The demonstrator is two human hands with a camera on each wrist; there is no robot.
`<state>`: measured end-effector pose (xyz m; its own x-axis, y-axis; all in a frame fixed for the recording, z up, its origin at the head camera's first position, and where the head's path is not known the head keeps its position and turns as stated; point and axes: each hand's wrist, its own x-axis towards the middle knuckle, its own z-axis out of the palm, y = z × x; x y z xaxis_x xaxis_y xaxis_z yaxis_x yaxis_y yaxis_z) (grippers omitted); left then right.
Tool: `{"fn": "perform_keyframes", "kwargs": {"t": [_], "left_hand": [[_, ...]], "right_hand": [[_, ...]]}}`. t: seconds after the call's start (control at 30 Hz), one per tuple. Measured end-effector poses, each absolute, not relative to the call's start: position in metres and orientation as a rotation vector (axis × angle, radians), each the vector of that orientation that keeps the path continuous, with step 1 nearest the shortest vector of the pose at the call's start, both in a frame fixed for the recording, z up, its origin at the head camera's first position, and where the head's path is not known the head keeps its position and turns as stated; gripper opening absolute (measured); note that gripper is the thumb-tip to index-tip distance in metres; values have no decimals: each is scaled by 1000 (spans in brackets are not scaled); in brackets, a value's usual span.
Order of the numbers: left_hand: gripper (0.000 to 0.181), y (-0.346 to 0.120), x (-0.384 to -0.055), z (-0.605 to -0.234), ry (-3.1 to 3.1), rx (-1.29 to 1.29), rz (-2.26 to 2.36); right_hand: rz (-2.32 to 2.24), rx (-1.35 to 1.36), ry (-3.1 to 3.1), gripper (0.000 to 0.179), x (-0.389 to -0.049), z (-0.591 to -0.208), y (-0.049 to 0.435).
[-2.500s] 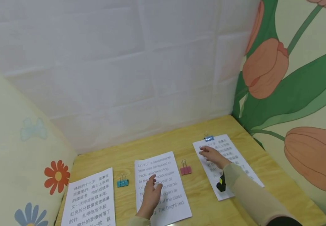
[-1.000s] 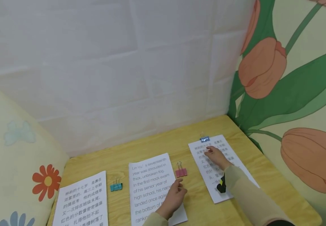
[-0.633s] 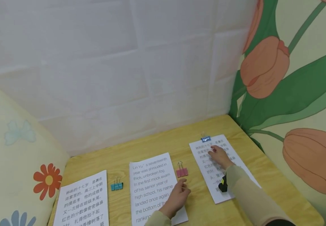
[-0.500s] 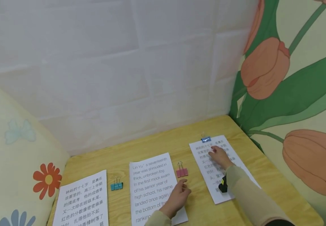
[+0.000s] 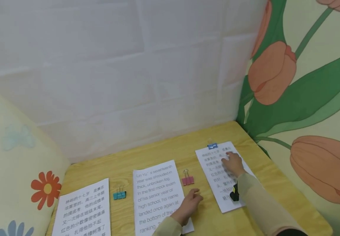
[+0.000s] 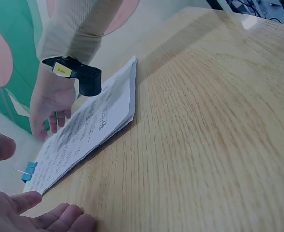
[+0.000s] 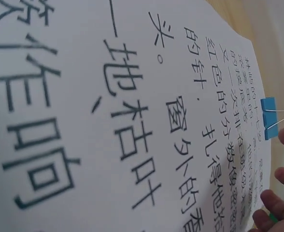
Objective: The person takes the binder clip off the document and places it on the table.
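Observation:
A stack of printed paper [image 5: 215,178] with Chinese text lies at the table's right, with a blue binder clip [image 5: 212,146] gripping its top edge. My right hand [image 5: 234,163] hovers over the upper part of that stack, fingers loosely bent around nothing; in the right wrist view its fingers are near the clip [image 7: 269,118]. My left hand [image 5: 188,204] is between the middle and right stacks, its fingers relaxed and holding nothing. Just beyond it lies a pink binder clip [image 5: 188,180], apart from any paper. Contact of either hand with paper or table cannot be told.
A middle stack with English text [image 5: 153,193] is partly covered by the left forearm. A Chinese-text stack [image 5: 83,209] lies at the left, with a teal binder clip [image 5: 119,195] beside it. Walls stand behind the wooden table [image 5: 158,149] and at its sides.
My left hand has moved right, from over the middle stack to its right edge near the pink clip. The right hand has shifted slightly rightward, away from the blue clip. The clips stay put.

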<state>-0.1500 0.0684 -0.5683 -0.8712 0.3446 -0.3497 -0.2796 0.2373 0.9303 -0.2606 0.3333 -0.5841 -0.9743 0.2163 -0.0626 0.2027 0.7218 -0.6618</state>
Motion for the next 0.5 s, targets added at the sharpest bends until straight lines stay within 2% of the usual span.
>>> {"fn": "perform_keyframes", "kwargs": {"t": [0.5], "left_hand": [[57, 91, -155, -567, 1896, 14, 1713]], "right_hand": [[1064, -530, -2945, 70, -243, -584, 345]]}}
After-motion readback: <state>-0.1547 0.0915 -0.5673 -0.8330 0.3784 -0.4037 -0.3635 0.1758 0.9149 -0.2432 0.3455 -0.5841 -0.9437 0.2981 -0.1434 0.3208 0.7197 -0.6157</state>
